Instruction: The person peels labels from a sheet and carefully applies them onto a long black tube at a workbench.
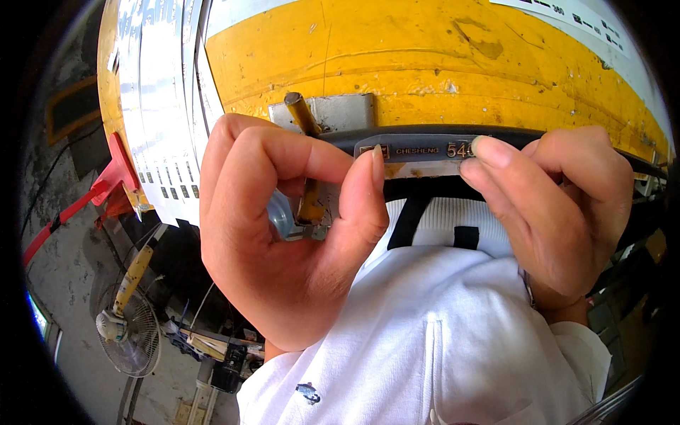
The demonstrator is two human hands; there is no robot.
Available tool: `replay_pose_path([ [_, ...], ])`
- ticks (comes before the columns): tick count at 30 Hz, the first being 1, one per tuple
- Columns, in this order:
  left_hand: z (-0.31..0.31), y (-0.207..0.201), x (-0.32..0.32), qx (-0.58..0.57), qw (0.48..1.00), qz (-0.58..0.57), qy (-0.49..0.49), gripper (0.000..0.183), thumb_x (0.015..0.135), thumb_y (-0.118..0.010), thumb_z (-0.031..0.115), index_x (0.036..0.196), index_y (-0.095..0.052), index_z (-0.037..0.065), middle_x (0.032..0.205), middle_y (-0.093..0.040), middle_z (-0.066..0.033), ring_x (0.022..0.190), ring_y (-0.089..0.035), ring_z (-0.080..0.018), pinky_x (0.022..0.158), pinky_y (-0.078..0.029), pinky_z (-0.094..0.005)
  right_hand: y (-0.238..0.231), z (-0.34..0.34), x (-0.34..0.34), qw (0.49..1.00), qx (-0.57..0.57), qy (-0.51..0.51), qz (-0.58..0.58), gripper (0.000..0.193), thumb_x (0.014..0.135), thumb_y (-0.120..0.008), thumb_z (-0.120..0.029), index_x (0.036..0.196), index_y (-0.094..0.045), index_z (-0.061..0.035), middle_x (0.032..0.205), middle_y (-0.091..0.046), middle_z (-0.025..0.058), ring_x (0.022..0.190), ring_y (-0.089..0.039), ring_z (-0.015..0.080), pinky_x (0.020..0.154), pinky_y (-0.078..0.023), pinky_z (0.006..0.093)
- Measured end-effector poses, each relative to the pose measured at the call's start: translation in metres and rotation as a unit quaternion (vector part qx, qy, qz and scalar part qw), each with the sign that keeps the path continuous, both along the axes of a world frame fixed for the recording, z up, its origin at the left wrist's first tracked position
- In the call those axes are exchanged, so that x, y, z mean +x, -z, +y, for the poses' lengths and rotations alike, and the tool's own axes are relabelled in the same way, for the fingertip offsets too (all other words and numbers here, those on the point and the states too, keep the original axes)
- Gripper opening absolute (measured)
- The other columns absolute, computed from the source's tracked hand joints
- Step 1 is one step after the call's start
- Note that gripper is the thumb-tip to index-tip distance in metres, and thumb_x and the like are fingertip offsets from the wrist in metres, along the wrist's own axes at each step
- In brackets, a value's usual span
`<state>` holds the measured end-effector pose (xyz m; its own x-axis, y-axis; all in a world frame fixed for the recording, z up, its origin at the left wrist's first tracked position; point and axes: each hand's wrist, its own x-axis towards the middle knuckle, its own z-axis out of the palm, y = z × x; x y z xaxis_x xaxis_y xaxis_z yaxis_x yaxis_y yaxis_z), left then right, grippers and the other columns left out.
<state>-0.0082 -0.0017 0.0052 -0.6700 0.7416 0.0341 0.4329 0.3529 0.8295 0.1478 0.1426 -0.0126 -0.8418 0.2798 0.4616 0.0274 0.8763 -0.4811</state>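
Close to my body, a clear sticker strip (418, 151) with raised gold-coloured lettering is stretched between my two hands. The thumb and forefinger of my left hand (280, 234) are closed at its left end. My right hand (559, 205) pinches its right end between thumb and fingertips. The strip lies over or just in front of a long, dark, curved bar (517, 134); I cannot tell whether they touch. Behind my left fingers stand a metal plate (347, 110) and a worn yellow-and-brown metal rod (303, 115), partly hidden by that hand.
The scuffed yellow worktop (425, 64) extends beyond the bar. White printed strips (159, 92) hang over its left side, and a white marked sheet (574, 25) lies far right. On the left are a red-handled tool (113, 173) and a standing fan (131, 333).
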Motion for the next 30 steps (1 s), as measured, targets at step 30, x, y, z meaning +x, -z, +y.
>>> replay_pose_path([
  [30,-0.001,0.006,-0.006,0.054,0.992,0.095,0.055,0.017,0.083,-0.072,0.004,0.081,-0.055,0.002,0.081,-0.047,-0.0032,0.08,-0.043,-0.0136,0.076,-0.032,-0.0259,-0.005,-0.009,0.006,0.998,0.051,-0.041,0.001,0.035,0.081,-0.069,0.002,0.112,-0.052,0.001,0.096,-0.063,0.0187,0.067,-0.057,0.0204,0.056,-0.048,0.0315],
])
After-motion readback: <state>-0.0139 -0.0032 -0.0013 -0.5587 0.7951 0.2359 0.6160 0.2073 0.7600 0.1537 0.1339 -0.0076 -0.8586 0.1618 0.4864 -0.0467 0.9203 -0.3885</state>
